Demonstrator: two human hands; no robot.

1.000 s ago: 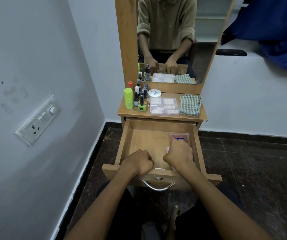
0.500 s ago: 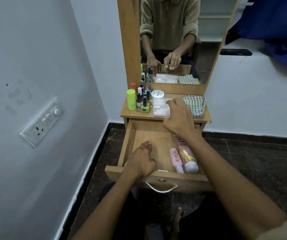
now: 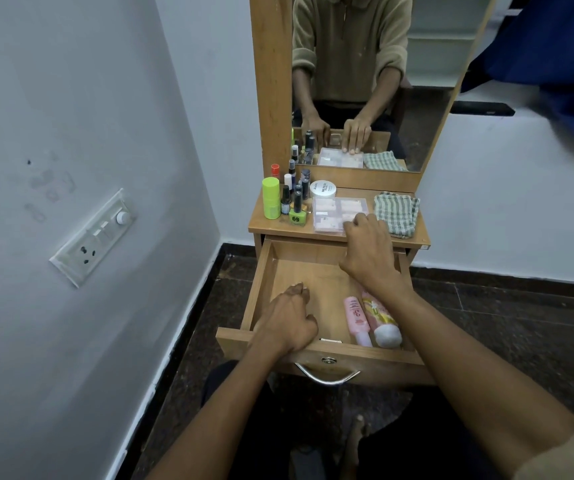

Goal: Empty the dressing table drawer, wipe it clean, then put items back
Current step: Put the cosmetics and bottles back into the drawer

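Drawer (image 3: 264, 271) matt wood; handle (image 3: 327, 377) shiny metal; cloth (image 3: 396, 213) woven check.

Print on the white jar lid (image 3: 323, 188) and tubes (image 3: 357, 315) stays unreadable.

The open wooden drawer (image 3: 264, 271) juts out below the wooden dressing surface (image 3: 420, 233). Inside it, at 4 o'clock, a pink tube (image 3: 357, 318) lies just left of a yellow-and-white bottle (image 3: 384, 325). On the surface, a cluster of nail-polish bottles (image 3: 287, 199) stands at 9 o'clock, a clear compartment box (image 3: 334, 213) sits centrally, a checked folded cloth (image 3: 398, 211) lies at 3 o'clock, and a round white jar (image 3: 323, 188) sits behind the box.
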